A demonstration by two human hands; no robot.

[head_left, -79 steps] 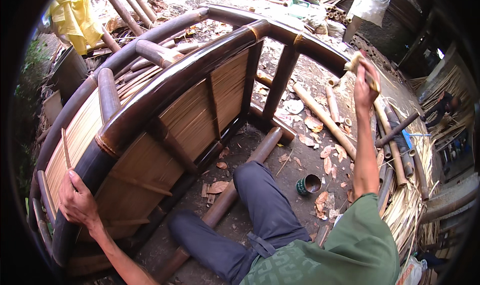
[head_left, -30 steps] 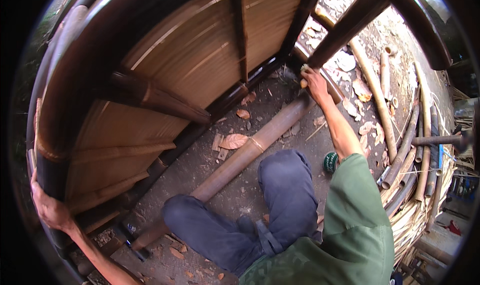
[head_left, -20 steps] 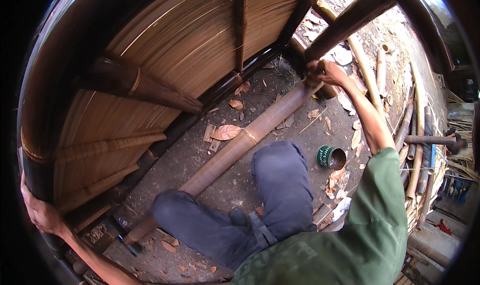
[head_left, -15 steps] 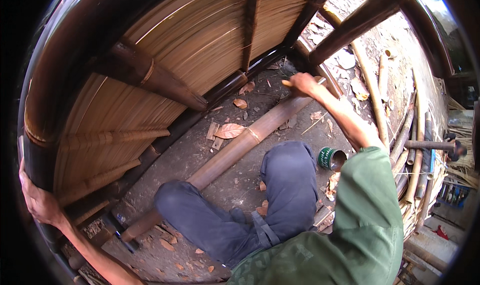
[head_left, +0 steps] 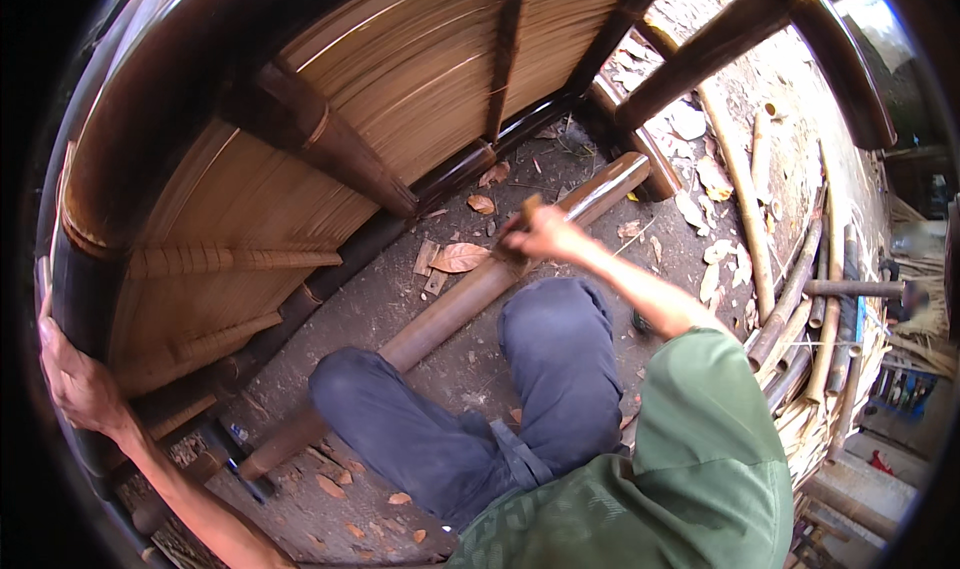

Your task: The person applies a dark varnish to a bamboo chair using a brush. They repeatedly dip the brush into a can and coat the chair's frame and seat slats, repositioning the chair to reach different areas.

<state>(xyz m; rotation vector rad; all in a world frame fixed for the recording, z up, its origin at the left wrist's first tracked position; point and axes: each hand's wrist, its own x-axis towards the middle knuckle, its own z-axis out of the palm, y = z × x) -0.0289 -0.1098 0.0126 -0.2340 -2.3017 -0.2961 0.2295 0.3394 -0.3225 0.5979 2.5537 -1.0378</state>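
A long brown bamboo pole [head_left: 450, 314] slants across the ground in front of my knees, its far part shiny as if wet. About halfway along it, my right hand [head_left: 545, 237] is closed around a paintbrush [head_left: 531, 206]; the yellowish handle pokes out of the fist, while the bristles are hidden at the pole's surface. At the far left, my left hand [head_left: 85, 384] grips the dark bamboo post [head_left: 88, 314] of a large frame, its fingertips partly out of sight. The frame carries a slatted bamboo panel [head_left: 400, 79].
A green can is almost wholly hidden behind my right forearm. Cut bamboo poles [head_left: 800, 299] lie piled at the right. Dry leaves [head_left: 460, 258] litter the dirt ground. Dark crossbars [head_left: 705, 54] of the frame jut out at the upper right.
My right hand has drawn the paintbrush along the pole from its far end toward me, leaving a glossier surface behind. The right arm now covers the green can. My left hand keeps its place.
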